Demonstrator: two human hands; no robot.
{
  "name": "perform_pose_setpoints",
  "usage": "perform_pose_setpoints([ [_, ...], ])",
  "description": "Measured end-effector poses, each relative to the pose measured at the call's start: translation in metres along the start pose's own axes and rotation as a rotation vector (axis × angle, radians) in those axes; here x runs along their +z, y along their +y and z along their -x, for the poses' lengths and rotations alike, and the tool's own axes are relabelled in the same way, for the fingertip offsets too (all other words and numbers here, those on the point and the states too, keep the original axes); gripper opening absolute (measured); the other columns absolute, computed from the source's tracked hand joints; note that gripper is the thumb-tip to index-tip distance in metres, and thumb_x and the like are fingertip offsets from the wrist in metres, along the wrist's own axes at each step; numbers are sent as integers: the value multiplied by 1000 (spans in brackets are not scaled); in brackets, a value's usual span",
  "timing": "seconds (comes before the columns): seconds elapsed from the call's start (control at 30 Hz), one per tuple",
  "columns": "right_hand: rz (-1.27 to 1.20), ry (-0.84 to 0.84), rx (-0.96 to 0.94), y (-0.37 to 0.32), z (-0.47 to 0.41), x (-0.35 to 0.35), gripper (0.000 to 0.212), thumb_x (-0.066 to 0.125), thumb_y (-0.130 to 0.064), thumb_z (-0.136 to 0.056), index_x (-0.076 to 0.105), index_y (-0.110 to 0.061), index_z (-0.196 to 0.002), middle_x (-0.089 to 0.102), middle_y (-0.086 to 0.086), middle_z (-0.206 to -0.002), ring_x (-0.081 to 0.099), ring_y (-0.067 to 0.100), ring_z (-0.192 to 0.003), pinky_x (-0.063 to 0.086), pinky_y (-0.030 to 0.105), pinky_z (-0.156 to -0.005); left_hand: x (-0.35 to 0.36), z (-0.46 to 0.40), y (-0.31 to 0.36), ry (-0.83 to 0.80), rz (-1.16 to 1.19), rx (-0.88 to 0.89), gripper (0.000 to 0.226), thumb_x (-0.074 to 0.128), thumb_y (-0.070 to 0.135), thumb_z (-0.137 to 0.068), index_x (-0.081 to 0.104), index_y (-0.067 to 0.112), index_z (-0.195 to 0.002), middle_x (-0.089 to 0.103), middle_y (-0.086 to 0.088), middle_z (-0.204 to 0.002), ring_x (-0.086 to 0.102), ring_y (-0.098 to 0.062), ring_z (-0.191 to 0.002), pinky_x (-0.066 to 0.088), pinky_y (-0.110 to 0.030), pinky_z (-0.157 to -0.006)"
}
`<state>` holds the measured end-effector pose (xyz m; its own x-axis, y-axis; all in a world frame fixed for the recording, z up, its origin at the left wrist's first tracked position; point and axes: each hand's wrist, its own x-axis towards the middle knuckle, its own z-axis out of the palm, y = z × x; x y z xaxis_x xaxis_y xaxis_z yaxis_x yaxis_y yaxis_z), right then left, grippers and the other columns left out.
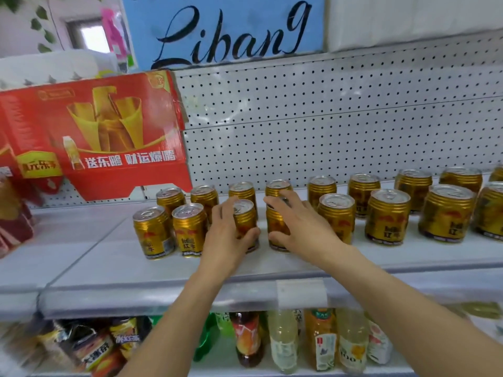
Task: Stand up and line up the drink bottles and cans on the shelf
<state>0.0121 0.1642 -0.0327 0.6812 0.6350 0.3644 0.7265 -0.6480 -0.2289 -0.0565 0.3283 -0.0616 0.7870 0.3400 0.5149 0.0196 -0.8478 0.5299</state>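
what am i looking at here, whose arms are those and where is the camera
The camera sits on a person's head, looking forward and down, so the two bare arms reaching in from the bottom are that person's own. There is only this one view.

They stand at a white shop shelf holding gold drink cans, all upright, in two rough rows. The left hand wraps around one front can. The right hand rests over the top and side of the can beside it.

A red carton stands at the back left. Bottles fill the lower shelf.
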Motion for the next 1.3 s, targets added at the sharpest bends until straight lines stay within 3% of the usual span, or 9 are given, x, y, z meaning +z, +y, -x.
perform_pose_setpoints([
  [0.17,-43,59,42,0,0,4,66,63,-35,-87,32,-36,-146,28,-1,-148,42,27,-124,48,41,-92,0,0,-2,-9,-16,36,70,69,36,-88,31,20,-145,33,-5,-142,54,-29,-116,48,-33,-88],
  [0.3,7,77,83,-10,3,5,66,60,-39,-90,28,-35,-149,23,-1,-154,30,26,-135,43,40,-100,-8,4,-1,-23,-27,75,79,65,43,-89,23,16,-150,29,-8,-148,42,-27,-131,45,-35,-97],
  [0.43,-22,268,-27,-40,2,1,60,58,-35,-92,37,-28,-147,31,4,-153,20,24,-142,29,41,-112,-43,19,-18,243,-98,182,65,58,44,-91,34,19,-146,36,-4,-148,32,-20,-137,32,-39,-112],
  [0.57,-53,235,-157,-93,-18,8,57,56,-39,-93,37,-30,-146,32,4,-153,26,26,-139,26,43,-114,-86,20,-72,462,-40,-22,58,63,27,-92,38,14,-143,34,-9,-147,29,-25,-136,20,-35,-113],
  [0.67,22,88,-182,-128,-41,24,63,54,-45,-93,27,-34,-149,23,3,-156,25,32,-141,15,46,-117,-94,14,-102,283,19,-171,79,72,27,-86,26,15,-149,25,-12,-150,29,-31,-137,27,-38,-111],
  [0.77,133,-14,-177,-145,-59,38,68,56,-47,-92,24,-33,-150,25,6,-156,31,34,-139,16,47,-117,-95,10,-108,154,124,-203,90,77,27,-82,21,18,-151,29,-10,-147,40,-24,-131,33,-23,-98],
  [0.9,133,-72,-127,-149,-65,43,66,57,-43,-93,25,-31,-150,32,6,-152,41,34,-131,35,43,-106,-98,7,-115,139,59,-160,73,74,21,-85,32,16,-145,39,-9,-135,51,-25,-118,35,-21,-87],
  [1.13,193,-54,-123,-150,-64,42,64,56,-43,-93,27,-30,-149,36,8,-149,44,35,-127,37,43,-103,-97,9,-127,164,-9,-119,69,72,22,-85,34,17,-142,38,-7,-135,55,-27,-110,40,-26,-78],
  [1.3,236,-29,-159,-150,-61,43,64,49,-46,-96,22,-28,-151,31,8,-153,27,32,-140,15,46,-116,-101,11,-125,127,-82,-128,80,68,32,-89,21,16,-152,29,-10,-150,39,-28,-132,41,-35,-96],
])
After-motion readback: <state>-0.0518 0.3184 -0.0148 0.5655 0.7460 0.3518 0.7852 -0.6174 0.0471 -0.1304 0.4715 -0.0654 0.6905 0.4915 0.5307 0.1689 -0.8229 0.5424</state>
